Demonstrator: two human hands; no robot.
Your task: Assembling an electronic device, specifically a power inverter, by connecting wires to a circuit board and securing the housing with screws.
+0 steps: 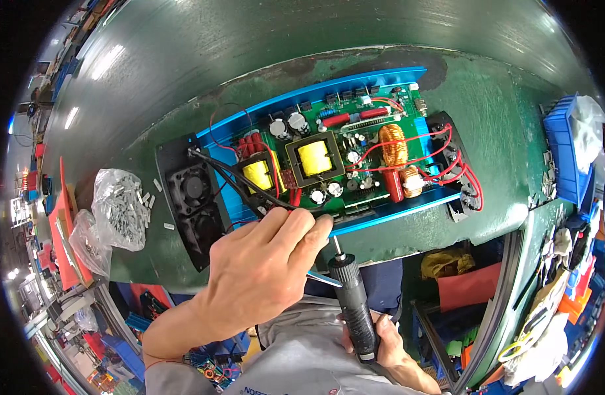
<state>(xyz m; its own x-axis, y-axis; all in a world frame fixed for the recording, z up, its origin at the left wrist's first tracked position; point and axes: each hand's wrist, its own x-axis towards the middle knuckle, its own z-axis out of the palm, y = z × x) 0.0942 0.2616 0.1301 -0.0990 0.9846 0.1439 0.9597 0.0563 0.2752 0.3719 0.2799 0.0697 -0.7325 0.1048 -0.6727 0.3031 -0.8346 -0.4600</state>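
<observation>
A long blue metal housing (407, 207) lies tilted on the bench, holding a green circuit board (373, 148) with yellow-wound transformers (314, 159) and a copper coil (393, 146). My left hand (259, 263) is closed at the housing's near edge, its fingertips pressed together and mostly hidden. A slim pale metal strip (325, 280) sticks out from under that hand; its kind is unclear. My right hand (391, 342) grips a black electric screwdriver (353, 306) from below. Its bit points up to the housing's near side, beside my left fingertips; whether it touches is hard to tell.
A black end panel with fans (192, 191) adjoins the housing's left end. Red wires lead to another black end panel (457, 197) at the right. Plastic bags of small pale pieces (121, 210) lie at left. A blue bin (569, 151) stands at right.
</observation>
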